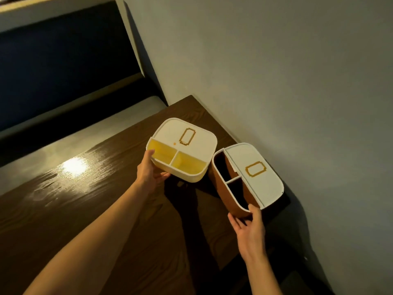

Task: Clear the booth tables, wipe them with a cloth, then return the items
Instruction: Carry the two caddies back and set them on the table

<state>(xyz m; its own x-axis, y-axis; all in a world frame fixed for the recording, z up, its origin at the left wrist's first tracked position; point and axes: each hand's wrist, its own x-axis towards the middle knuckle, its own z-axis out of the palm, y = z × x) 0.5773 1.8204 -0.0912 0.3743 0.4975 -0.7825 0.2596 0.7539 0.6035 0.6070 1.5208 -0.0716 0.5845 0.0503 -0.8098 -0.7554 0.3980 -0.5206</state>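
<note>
While both hands are busy at the far right corner of the dark wooden counter [89,201], each one carries its own organiser box. Left hand [152,170] grips the near left corner of the yellow box [182,152], thumb laid over the rim into the left open compartment and fingers curled beneath the base. That box has a white lid with a gold frame emblem over its far half and two yellow open compartments on its near half; it is tilted and appears lifted off the counter, casting a dark shadow below. Right hand [249,225] holds the near end of the brown box [244,177], thumb on the rim by the nearer compartment and fingers spread against the brown side wall. This box also wears a white lid with a gold frame emblem, and shows two dark compartments along its left side; it tilts to the left and lies close against the pale wall [276,71] on the right. Whether its base touches the counter cannot be told. Both boxes sit just beside each other, nearly touching. A bright light reflection glares on the counter at left, and a dark blue booth seat [63,71] lies beyond the far left edge.
</note>
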